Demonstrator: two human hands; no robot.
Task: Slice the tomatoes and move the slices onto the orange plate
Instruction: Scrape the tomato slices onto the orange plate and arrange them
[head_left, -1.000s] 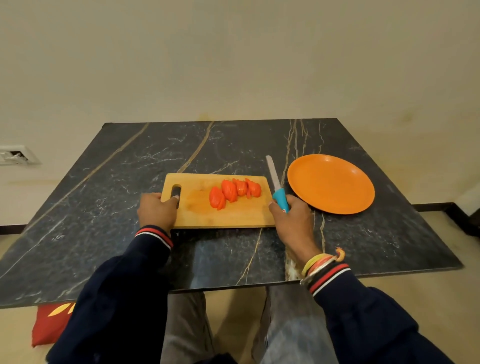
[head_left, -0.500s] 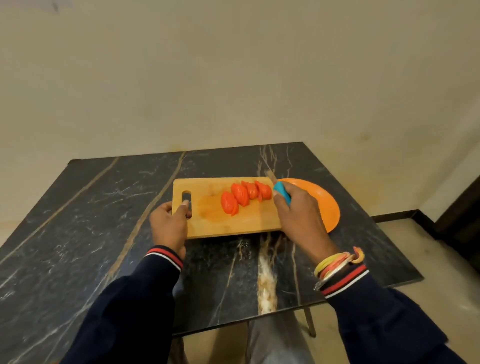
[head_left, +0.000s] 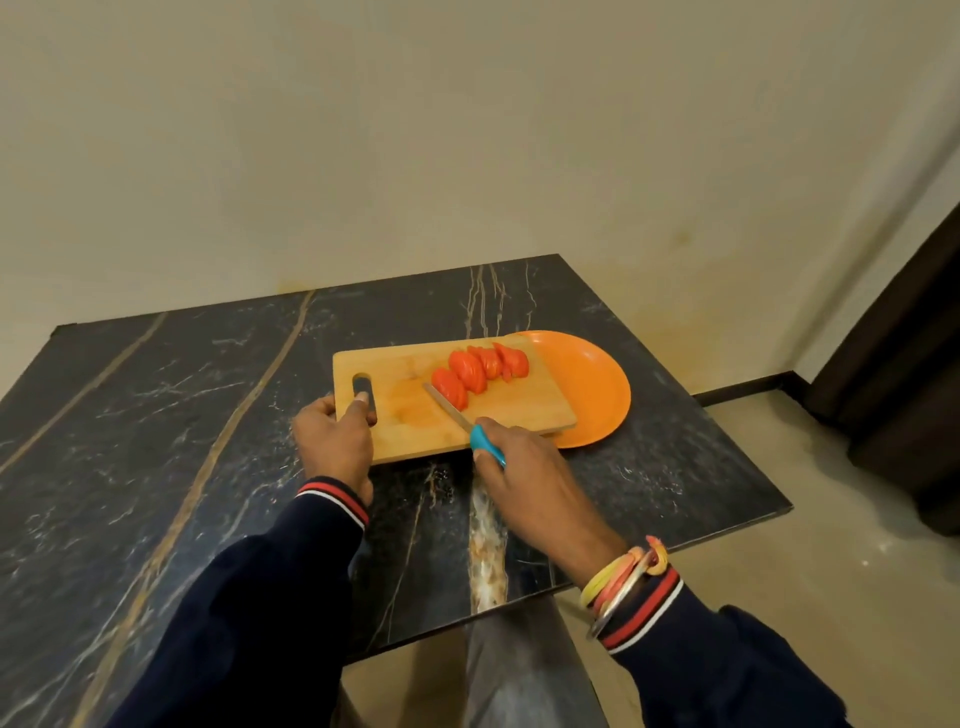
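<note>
Head view, single frame. Dark marble-patterned table (head_left: 156, 441) with gold and white veining stands against a plain cream wall (head_left: 415, 130). Wooden cutting board (head_left: 405, 415) lies on the table, handle slot at its left end; its right end overlaps the left part of the orange plate (head_left: 592, 395), the board's right corner sitting above the plate's surface. Tomato slices (head_left: 480, 371) are lined up in an overlapping row on the right half of the board, near its far edge, leaning on one another; none are on the plate, whose visible part is bare. Left hand (head_left: 332, 441) is closed on the board's left end, thumb at the handle slot, remaining fingers wrapped under the near-left edge. Right hand (head_left: 524, 467) is closed around the blue handle of a knife (head_left: 467, 423); the blade runs up and to the left across the board, its tip ending just left of the nearest slice. Whether the blade edge touches that slice or the board cannot be resolved. Hands are apart, one at either end of the board's near edge. Both arms wear dark navy sleeves (head_left: 249, 623) with red-and-white striped cuffs; the right wrist carries yellow, orange and metal bangles (head_left: 623, 577). Grey trouser legs (head_left: 519, 670) show below the table's near edge. Beige floor (head_left: 831, 545) at right, with a dark brown panel (head_left: 914, 364) at the right border.
</note>
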